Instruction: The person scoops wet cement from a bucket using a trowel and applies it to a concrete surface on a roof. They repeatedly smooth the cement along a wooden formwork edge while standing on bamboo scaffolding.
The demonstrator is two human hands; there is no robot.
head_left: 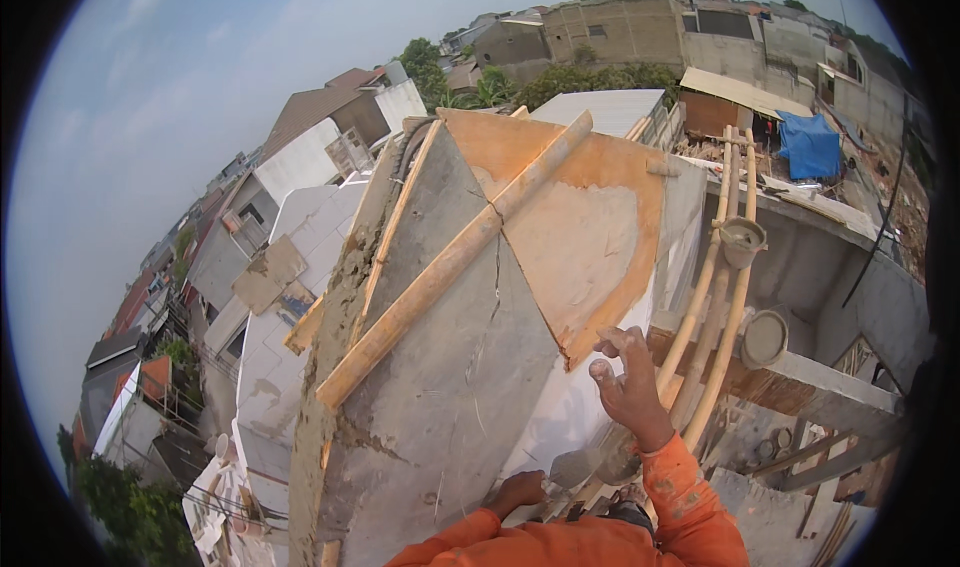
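Observation:
My right hand (635, 387) is raised beside a grey and orange-brown panel, its thumb and fingers bent but apart, with nothing between them. Low in the view, my left hand (520, 492) is closed at the lower edge of the grey slab (430, 367). Next to its knuckles lies a grey, rounded flat piece (575, 467), perhaps a trowel blade; whether the hand grips it is hidden. A wooden beam (450, 267) crosses the slab diagonally, tied with wire near its middle. Wet mortar (345, 297) coats the slab's left edge, beside a thin wooden strip (395, 237).
Bamboo poles (715, 297) run up on the right, with a bucket (742, 242) of grey mix among them. Another bucket (765, 337) stands on a concrete beam (830, 382) above a drop. A blue tarp (808, 147) hangs farther off. Rooftops lie far below at left.

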